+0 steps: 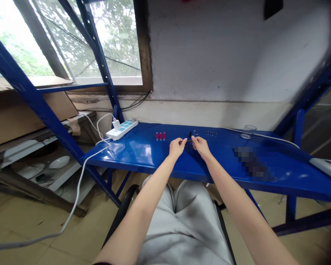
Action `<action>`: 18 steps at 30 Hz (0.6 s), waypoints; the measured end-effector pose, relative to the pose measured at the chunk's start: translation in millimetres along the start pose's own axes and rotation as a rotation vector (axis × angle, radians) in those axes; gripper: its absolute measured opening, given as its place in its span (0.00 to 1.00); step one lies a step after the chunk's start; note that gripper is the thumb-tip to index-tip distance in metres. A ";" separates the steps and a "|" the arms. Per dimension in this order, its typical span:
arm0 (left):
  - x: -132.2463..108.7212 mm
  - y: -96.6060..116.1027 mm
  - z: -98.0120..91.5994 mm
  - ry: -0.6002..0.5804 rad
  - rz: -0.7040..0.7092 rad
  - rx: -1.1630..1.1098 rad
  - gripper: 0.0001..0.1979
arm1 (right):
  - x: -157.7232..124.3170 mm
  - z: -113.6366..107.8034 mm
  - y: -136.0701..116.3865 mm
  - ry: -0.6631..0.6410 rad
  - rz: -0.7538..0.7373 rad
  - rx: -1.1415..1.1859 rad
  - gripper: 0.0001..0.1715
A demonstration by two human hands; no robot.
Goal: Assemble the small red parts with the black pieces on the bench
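My left hand (177, 147) and my right hand (200, 146) meet over the middle of the blue table (138, 147). Both are closed in a pinch, fingertips close together, on a small dark stick-like piece (189, 140) that spans the gap between them. Its exact kind is too small to make out. Just behind the fingers lies a short black piece (190, 134), with a tiny pale bit (194, 131) beside it. Left of my hands stand three small red cylinders (160, 136) with pale ends. To the right, several tiny metallic pieces (211, 133) lie in rows.
A white power strip (122, 129) with a plug sits at the table's left end, its cable hanging to the floor. Toward the right stand a clear glass (248, 131) and a blurred-out dark object (253, 163). A white device (328, 168) rests at the right edge. Blue posts frame the table.
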State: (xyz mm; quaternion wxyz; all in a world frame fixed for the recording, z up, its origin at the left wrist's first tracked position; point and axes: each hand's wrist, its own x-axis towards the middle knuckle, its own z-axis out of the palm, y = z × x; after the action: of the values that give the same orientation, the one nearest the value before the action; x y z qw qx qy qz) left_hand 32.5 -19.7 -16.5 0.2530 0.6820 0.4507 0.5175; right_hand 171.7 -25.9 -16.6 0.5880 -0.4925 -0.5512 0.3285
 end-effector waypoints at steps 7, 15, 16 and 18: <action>-1.7 2.0 1.3 -0.034 0.011 0.045 0.23 | 2.7 -1.5 4.8 0.056 -0.071 -0.209 0.31; -2.6 3.0 1.9 -0.079 0.012 0.004 0.23 | -0.1 -2.1 -0.6 0.147 -0.154 -0.499 0.33; -3.0 3.4 2.0 -0.089 0.023 -0.018 0.22 | 0.5 -2.4 0.7 0.163 -0.156 -0.510 0.33; -3.7 4.0 1.9 -0.110 0.057 -0.053 0.19 | 1.6 -3.3 3.3 0.189 -0.147 -0.552 0.34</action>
State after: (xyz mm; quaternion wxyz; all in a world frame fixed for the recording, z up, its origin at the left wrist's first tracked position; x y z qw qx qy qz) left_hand 35.5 -24.6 -15.7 0.2804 0.7149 0.4026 0.4981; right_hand 175.7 -24.1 -18.9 0.5028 -0.6208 -0.5967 0.0757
